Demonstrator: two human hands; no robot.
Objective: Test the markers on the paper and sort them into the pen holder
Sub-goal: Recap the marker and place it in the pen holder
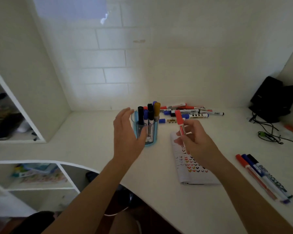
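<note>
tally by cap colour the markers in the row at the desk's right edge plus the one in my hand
red: 2 (red row marker, held marker in right hand)
blue: 1 (blue row marker)
black: 1 (black row marker)
total: 4

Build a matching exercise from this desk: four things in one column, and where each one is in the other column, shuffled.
Things
1. red marker
2. pen holder
3. paper
4. row of three markers

Places
A. near the right edge of the desk
B. lying flat, partly hidden by the right hand
C. beside the open left hand
D. pinched in the right hand

Pairs: 1-D, 2-C, 3-B, 4-A
</note>
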